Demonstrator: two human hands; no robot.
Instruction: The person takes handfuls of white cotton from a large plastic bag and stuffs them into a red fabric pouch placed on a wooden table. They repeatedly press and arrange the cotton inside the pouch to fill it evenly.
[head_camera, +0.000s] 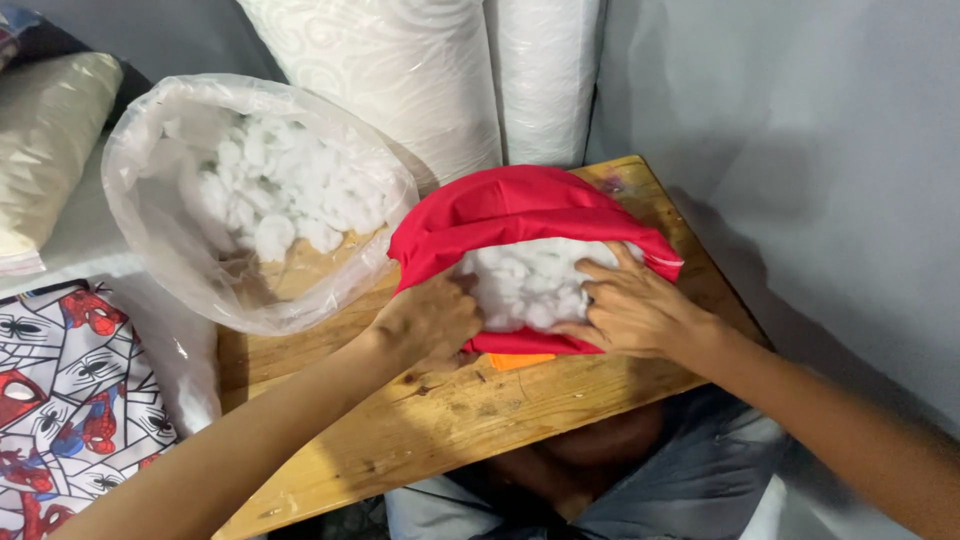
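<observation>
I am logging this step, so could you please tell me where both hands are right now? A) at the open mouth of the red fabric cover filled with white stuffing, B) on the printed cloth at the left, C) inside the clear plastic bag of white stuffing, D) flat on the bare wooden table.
A: the left hand and right hand press at the red fabric cover's stuffed opening.

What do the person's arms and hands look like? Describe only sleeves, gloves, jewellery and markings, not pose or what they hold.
Both arms are bare from the frame edge to the wrist, with no sleeve in view. The left hand and right hand wear no gloves. No ring, watch, bracelet or marking shows on either. The fingernails look short and plain.
</observation>
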